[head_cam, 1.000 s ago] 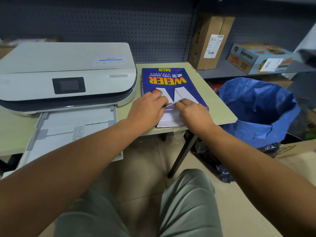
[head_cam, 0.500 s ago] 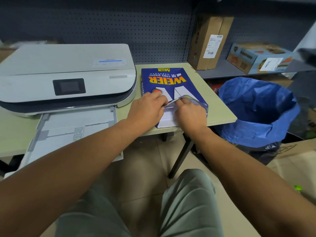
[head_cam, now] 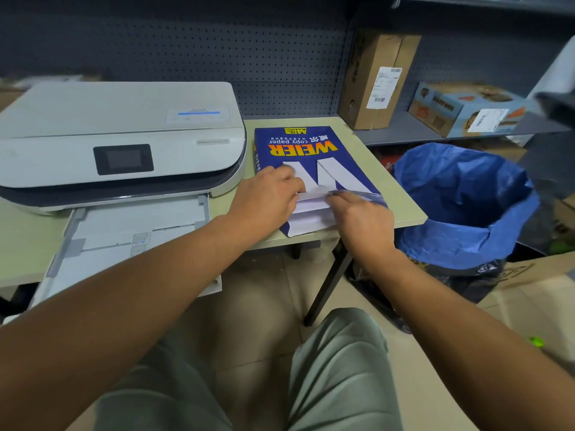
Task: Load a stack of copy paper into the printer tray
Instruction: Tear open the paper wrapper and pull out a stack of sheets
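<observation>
Pegboard is backing a pale green counter (head_cam: 401,200) where the work is going on. Both hands are working at the near end of the ream (head_cam: 314,157), where the blue wrapper is torn open and white sheets (head_cam: 311,209) are showing. The left hand (head_cam: 264,203) is lying flat on the ream's left near corner, its fingers (head_cam: 286,178) pressed together and bearing down on the wrapper. The right hand (head_cam: 364,219) is at the right near corner, its fingers (head_cam: 337,199) curled and pinching the loose flap (head_cam: 367,194) of wrapper, which is lifting off the sheets.

The step in hand looks like opening the wrapper to free a stack. It would go best with the left hand pinning the ream so it is not sliding toward the counter's near edge, which it is already overhanging slightly, while the right is peeling the flap away toward the far end rather than upward, so the top sheets are not creasing.

The sheets are lying directly under and between both sets of fingers, touching them. Left of the ream, just beside it, the printer (head_cam: 121,135) is sitting with its tray (head_cam: 124,241) pulled out toward the near side, apparently without a fresh stack. Right of the counter a bin (head_cam: 466,206) lined in blue is standing near for the wrapper.
</observation>
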`<action>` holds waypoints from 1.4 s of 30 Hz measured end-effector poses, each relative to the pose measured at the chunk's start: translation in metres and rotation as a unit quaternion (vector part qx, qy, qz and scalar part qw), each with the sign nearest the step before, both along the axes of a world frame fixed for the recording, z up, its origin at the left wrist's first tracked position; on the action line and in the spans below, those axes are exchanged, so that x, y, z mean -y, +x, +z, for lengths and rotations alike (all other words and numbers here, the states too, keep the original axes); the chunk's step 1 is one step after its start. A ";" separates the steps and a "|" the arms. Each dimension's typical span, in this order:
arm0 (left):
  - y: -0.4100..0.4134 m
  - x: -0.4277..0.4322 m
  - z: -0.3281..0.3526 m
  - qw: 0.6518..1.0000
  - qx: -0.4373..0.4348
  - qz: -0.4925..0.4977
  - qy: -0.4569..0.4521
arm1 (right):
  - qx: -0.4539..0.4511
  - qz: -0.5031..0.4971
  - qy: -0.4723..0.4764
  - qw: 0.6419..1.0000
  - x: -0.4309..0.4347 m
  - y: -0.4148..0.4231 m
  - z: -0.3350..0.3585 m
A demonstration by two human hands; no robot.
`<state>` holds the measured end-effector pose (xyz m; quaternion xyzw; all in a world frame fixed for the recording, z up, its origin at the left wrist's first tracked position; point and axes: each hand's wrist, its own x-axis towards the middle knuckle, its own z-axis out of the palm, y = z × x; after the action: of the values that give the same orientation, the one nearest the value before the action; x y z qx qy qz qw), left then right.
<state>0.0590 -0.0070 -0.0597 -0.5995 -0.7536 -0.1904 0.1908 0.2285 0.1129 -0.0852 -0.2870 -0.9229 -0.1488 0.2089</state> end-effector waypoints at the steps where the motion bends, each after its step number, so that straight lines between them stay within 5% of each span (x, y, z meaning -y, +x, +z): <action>1: 0.000 0.001 -0.001 1.000 0.006 -0.001 -0.003 | -0.009 0.000 -0.007 1.000 0.001 0.003 0.000; 6: 0.003 0.007 0.005 0.997 0.066 -0.015 -0.025 | -0.058 0.020 -0.046 0.997 0.007 0.018 -0.012; 13: 0.014 0.001 0.023 0.940 0.314 -0.025 -0.131 | -0.227 0.063 -0.154 0.960 0.014 0.031 -0.033; 24: 0.009 -0.026 -0.012 0.932 0.197 0.029 -0.301 | -0.189 0.037 -0.140 0.971 0.042 0.039 -0.022; 42: 0.000 -0.039 -0.032 0.954 0.087 0.057 -0.280 | -0.215 0.030 -0.128 0.968 0.079 0.116 0.014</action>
<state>0.0591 0.0317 -0.0916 -0.5656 -0.8236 -0.0118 -0.0406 0.3444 0.0337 -0.0712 -0.3090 -0.8759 0.0418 0.3682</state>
